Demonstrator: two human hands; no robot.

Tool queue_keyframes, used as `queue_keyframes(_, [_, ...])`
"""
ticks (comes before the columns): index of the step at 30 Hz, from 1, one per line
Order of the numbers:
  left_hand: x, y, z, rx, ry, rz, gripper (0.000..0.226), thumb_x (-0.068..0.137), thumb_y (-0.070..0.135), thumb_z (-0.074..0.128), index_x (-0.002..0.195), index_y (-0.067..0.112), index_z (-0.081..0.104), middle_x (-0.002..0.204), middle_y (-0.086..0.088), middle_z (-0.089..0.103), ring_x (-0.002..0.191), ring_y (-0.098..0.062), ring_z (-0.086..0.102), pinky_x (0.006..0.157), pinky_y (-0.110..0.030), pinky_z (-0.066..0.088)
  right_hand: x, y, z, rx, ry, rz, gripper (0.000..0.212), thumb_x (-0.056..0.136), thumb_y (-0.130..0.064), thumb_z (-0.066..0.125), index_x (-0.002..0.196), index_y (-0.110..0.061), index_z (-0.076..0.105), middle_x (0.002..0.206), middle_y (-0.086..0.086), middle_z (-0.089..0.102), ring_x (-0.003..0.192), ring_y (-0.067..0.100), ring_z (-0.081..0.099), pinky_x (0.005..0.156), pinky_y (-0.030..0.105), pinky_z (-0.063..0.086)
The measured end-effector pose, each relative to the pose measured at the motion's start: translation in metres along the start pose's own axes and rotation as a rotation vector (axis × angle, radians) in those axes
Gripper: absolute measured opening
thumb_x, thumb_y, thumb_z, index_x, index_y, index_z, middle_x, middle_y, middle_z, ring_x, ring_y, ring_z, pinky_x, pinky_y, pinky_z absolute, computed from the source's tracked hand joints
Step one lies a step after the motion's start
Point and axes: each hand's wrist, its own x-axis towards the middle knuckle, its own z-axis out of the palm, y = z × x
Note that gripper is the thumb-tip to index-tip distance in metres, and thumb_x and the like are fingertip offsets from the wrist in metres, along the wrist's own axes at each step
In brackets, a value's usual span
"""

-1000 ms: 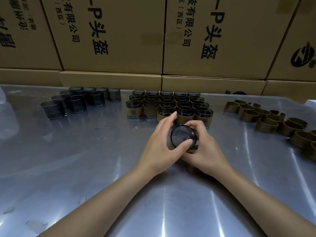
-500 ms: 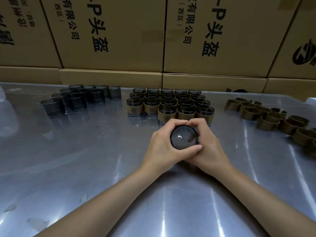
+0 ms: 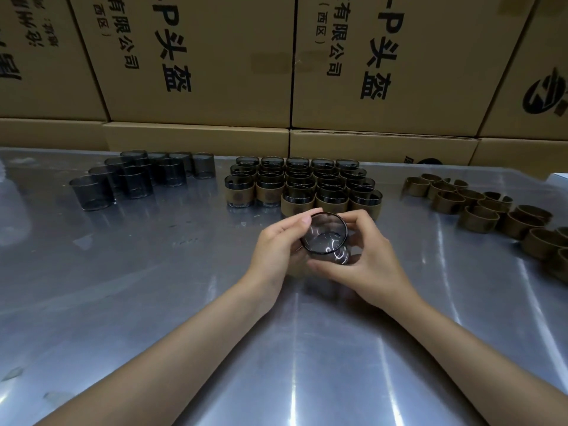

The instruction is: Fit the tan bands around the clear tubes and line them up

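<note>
Both my hands hold one clear smoky tube (image 3: 325, 239) just above the steel table (image 3: 153, 287), its open mouth tilted toward me. My left hand (image 3: 278, 249) grips its left side and my right hand (image 3: 365, 259) cups its right side and bottom. Whether a tan band sits on it is hidden by my fingers. Right behind my hands stand several banded tubes (image 3: 302, 186) in neat rows. Bare clear tubes (image 3: 135, 179) cluster at the far left. Loose tan bands (image 3: 479, 210) lie at the right.
Stacked cardboard boxes (image 3: 196, 56) with black printing wall off the far edge of the table. A white object (image 3: 561, 176) peeks in at the right edge.
The tube has tipped from facing me squarely to tilting up and left. My fingers have loosened around its rim and my hands sit slightly lower.
</note>
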Motion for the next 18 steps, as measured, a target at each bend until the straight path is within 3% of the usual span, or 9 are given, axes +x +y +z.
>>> queue_keyframes(4, [0.002, -0.002, 0.000, -0.052, -0.063, -0.017, 0.032, 0.099, 0.007, 0.044, 0.127, 0.009, 0.059, 0.121, -0.006, 0.068, 0.103, -0.013, 0.068, 0.089, -0.024, 0.054, 0.003, 0.008, 0.000, 0.114, 0.027, 0.066, 0.057, 0.057, -0.031, 0.091, 0.101, -0.027, 0.054, 0.100, -0.010, 0.067, 0.096, 0.009, 0.066, 0.082, 0.027, 0.054])
queue_keyframes(7, [0.001, -0.004, -0.001, 0.159, -0.111, 0.087, 0.041, 0.094, 0.006, 0.055, 0.135, 0.012, 0.053, 0.118, 0.008, 0.067, 0.110, -0.005, 0.063, 0.092, -0.023, 0.052, 0.004, 0.009, -0.001, 0.158, 0.044, 0.077, 0.055, 0.057, -0.033, 0.088, 0.098, -0.022, 0.054, 0.096, -0.008, 0.067, 0.091, 0.005, 0.065, 0.078, 0.020, 0.052])
queue_keyframes(9, [-0.001, -0.006, 0.000, 0.247, -0.125, 0.155, 0.050, 0.088, 0.002, 0.064, 0.135, 0.012, 0.051, 0.116, 0.010, 0.066, 0.108, 0.000, 0.063, 0.088, -0.016, 0.050, 0.004, 0.009, -0.001, 0.142, 0.037, 0.093, 0.053, 0.061, -0.023, 0.090, 0.098, -0.019, 0.052, 0.094, -0.007, 0.066, 0.089, 0.006, 0.065, 0.076, 0.024, 0.055])
queue_keyframes(11, [-0.003, -0.007, 0.002, 0.287, -0.114, 0.195, 0.055, 0.081, -0.001, 0.071, 0.131, 0.011, 0.053, 0.114, 0.007, 0.066, 0.102, 0.001, 0.065, 0.085, -0.013, 0.049, 0.003, 0.008, -0.002, 0.098, 0.022, 0.101, 0.054, 0.062, -0.025, 0.089, 0.098, -0.024, 0.049, 0.093, -0.009, 0.065, 0.088, 0.007, 0.065, 0.075, 0.031, 0.056])
queue_keyframes(14, [-0.005, -0.011, 0.007, 0.421, -0.029, 0.289, 0.052, 0.071, 0.005, 0.083, 0.115, 0.016, 0.058, 0.105, 0.005, 0.067, 0.095, 0.000, 0.066, 0.080, -0.012, 0.049, 0.000, 0.001, -0.001, -0.062, 0.002, 0.105, 0.056, 0.052, -0.051, 0.076, 0.093, -0.042, 0.039, 0.090, -0.020, 0.063, 0.081, 0.000, 0.062, 0.064, 0.024, 0.050])
queue_keyframes(16, [-0.007, -0.013, 0.009, 0.504, 0.052, 0.349, 0.046, 0.067, 0.013, 0.087, 0.102, 0.015, 0.056, 0.094, 0.006, 0.064, 0.085, 0.003, 0.062, 0.071, -0.010, 0.047, -0.003, -0.004, 0.001, -0.203, -0.030, 0.067, 0.056, 0.049, -0.060, 0.068, 0.092, -0.048, 0.035, 0.091, -0.026, 0.059, 0.081, -0.006, 0.059, 0.058, 0.024, 0.046])
queue_keyframes(18, [-0.008, -0.015, 0.010, 0.519, 0.110, 0.380, 0.041, 0.069, 0.017, 0.086, 0.093, 0.011, 0.053, 0.083, 0.008, 0.061, 0.075, 0.004, 0.060, 0.065, -0.010, 0.046, -0.005, -0.007, 0.002, -0.308, -0.068, 0.012, 0.056, 0.050, -0.065, 0.065, 0.094, -0.053, 0.033, 0.095, -0.034, 0.055, 0.081, -0.016, 0.053, 0.056, 0.016, 0.036])
